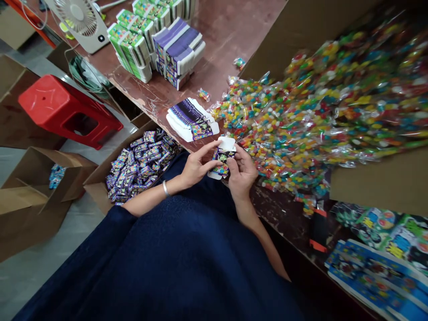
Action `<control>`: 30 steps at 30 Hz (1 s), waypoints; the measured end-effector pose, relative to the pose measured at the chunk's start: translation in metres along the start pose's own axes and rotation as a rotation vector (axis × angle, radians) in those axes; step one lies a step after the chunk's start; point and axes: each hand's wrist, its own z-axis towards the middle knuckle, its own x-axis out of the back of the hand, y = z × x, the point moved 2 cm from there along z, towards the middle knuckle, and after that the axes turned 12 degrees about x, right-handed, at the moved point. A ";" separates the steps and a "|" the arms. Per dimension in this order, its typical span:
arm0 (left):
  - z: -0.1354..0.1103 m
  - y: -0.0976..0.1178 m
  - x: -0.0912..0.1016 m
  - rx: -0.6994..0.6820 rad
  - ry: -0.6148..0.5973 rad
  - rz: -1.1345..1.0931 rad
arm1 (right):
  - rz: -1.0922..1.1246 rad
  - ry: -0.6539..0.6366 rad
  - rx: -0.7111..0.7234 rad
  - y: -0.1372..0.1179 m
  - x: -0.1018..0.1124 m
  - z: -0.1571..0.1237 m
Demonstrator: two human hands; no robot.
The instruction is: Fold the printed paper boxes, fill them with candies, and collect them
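Between both hands is a small purple printed candy box (pixel 223 156), its white end flaps sticking out at top and bottom. My left hand (pixel 197 166), with a silver bracelet at the wrist, pinches the box's left side between thumb and fingers. On the opposite side my right hand (pixel 241 171) grips it, thumb across the printed front. Just beyond the hands, a fanned stack of flat purple cartons (pixel 194 118) lies at the table edge. Small clear bags of colourful candies (pixel 277 129) spread in a large heap close to my right hand.
Banded bundles of green cartons (pixel 129 47) and purple cartons (pixel 177 47) stand farther back near a white fan (pixel 80 18). At left are a cardboard box of filled purple packs (pixel 140 165), a red stool (pixel 67 107) and another carton (pixel 36 205). Blue printed sheets (pixel 374 276) lie at lower right.
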 end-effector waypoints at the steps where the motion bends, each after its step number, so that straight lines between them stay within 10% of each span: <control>1: 0.001 0.000 0.002 0.000 -0.035 0.007 | -0.011 -0.004 0.018 0.002 0.001 0.000; 8: 0.005 0.004 0.009 0.087 -0.275 -0.020 | -0.088 -0.049 0.171 0.002 0.005 0.002; 30: -0.004 0.017 0.014 0.008 -0.221 0.075 | 0.214 -0.229 -0.027 -0.011 0.013 0.038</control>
